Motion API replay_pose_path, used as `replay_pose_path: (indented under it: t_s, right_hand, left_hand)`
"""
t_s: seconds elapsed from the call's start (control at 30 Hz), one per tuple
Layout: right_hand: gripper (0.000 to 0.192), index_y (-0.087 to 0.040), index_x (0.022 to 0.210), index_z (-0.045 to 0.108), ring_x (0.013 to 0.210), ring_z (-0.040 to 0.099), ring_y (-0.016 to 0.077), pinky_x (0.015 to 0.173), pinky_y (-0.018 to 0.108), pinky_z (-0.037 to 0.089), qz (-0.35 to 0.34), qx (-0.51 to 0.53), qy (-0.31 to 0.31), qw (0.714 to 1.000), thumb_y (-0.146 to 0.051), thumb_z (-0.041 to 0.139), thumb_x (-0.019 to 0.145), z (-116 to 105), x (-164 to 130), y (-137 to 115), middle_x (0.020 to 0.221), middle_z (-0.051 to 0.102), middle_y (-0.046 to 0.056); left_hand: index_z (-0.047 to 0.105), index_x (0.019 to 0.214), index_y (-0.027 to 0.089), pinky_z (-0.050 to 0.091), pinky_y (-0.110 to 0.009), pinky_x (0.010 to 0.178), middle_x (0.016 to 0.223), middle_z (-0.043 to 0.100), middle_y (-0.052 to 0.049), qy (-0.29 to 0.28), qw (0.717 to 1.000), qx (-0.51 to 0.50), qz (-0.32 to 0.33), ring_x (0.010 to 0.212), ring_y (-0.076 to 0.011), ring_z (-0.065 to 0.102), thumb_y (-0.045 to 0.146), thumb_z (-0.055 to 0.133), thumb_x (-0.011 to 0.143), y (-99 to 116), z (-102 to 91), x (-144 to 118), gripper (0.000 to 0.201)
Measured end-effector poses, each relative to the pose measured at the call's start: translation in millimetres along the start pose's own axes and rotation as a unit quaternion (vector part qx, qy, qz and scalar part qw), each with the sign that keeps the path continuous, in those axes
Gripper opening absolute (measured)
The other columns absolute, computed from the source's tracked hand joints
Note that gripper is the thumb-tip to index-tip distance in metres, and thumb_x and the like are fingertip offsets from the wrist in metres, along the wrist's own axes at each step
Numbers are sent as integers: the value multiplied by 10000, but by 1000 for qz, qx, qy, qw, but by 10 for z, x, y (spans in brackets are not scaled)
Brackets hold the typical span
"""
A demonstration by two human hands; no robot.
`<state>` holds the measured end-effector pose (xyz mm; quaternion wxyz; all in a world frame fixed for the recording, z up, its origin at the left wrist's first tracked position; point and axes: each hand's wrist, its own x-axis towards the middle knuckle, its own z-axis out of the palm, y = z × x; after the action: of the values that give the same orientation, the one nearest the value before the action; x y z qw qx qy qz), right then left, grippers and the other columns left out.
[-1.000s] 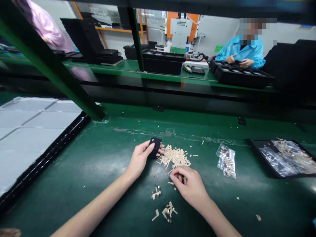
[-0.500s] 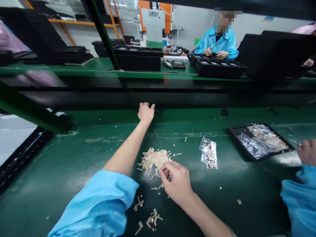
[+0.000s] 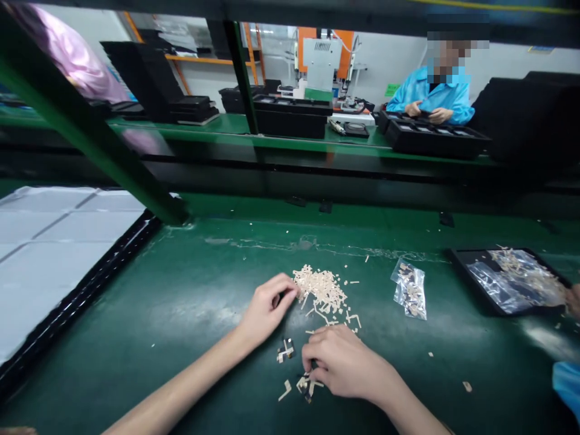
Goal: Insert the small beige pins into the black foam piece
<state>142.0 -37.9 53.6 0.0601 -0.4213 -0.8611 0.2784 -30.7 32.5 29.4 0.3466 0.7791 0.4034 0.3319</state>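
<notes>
On the green tabletop lies a pile of tiny beige flat pieces [image 3: 321, 287], some of them narrow strips. My left hand [image 3: 269, 302] is at the pile's left edge, thumb and forefinger pinched together. Whatever is between those fingertips is too small to make out. Nearer to me, my right hand [image 3: 342, 362] bends its fingers down over a small cluster of beige and dark pieces [image 3: 304, 386]. Its fingertips are closed at the cluster, and what they hold is hidden. Another small group of pieces [image 3: 285, 350] lies between the two hands.
Clear plastic bags [image 3: 410, 290] with similar pieces lie to the right. Beyond them is a black tray [image 3: 475, 296] with bags and loose pieces, a co-worker's hand [image 3: 573, 300] at its edge. A green post [image 3: 104, 139] slants at left. Across the bench sits a person in blue [image 3: 435, 93].
My left hand has come back from the far ledge to the pile's left edge. My right hand has moved from the pile toward me, to the small cluster. The view has turned left.
</notes>
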Motion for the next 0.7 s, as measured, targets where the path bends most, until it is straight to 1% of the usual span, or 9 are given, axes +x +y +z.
replay_pose_path:
  t_s: [0.07,0.17,0.3,0.37,0.43,0.5,0.57,0.63,0.7]
  right_hand:
    - [190,-199,601,601,601,540,132,617,233,373,7,15,2,1000,-15,600,649,26,21,-3,604,617,-34]
    - [184,-199,569,586,611,536,135,617,234,365,35,88,29,995,-54,676,637,57,39,32,583,591,-49]
    - [130,-184,623,604,554,517,99,540,188,362,71,156,62,983,-138,716,669,100,55,123,589,557,-56]
    - [120,-168,632,602,534,517,86,514,166,367,86,199,72,974,-138,705,688,116,65,161,589,563,-54]
    - [128,-166,617,601,520,512,84,500,159,364,101,217,78,968,-136,705,683,116,74,181,563,554,-59]
    - [129,-175,612,604,517,499,87,508,171,355,113,187,84,972,-117,696,682,98,81,183,547,530,-64]
    - [133,-185,631,606,572,508,100,561,192,357,117,143,97,978,-89,676,691,71,83,171,581,534,-58]
    - [131,-198,685,608,683,530,120,635,214,362,108,101,105,984,-83,668,703,51,80,152,669,568,-44]
    - [130,-214,746,604,777,535,135,671,224,364,86,52,92,991,-113,678,711,44,74,129,761,587,-33]
  left_hand:
    - [632,838,161,421,-247,667,762,612,-52,-13,1000,-13,9,712,-156,558,211,420,886,48,47,-170,223]
    - [616,835,160,412,-245,640,725,605,-51,-33,999,-33,23,676,-152,544,207,436,881,83,96,-288,192]
    - [551,722,161,389,-246,605,667,555,-36,-50,997,-43,34,629,-145,505,220,421,887,85,136,-313,219]
    - [531,719,161,383,-251,610,670,545,-34,-57,997,-38,37,634,-147,499,218,411,889,79,150,-311,216]
    - [534,741,161,378,-251,612,678,543,-31,-72,996,-32,39,637,-147,498,213,419,883,73,157,-307,190]
    - [549,760,164,379,-249,620,695,548,-28,-95,994,-24,43,654,-149,504,196,438,870,65,153,-300,160]
    - [563,761,165,382,-250,638,728,556,-31,-115,992,-1,50,695,-154,512,162,446,857,53,133,-290,152]
    - [572,760,164,382,-256,660,761,556,-35,-131,989,33,54,745,-162,511,125,451,842,41,98,-279,151]
    - [576,783,166,380,-264,688,805,556,-35,-144,987,61,48,799,-172,505,110,486,821,36,57,-267,113]
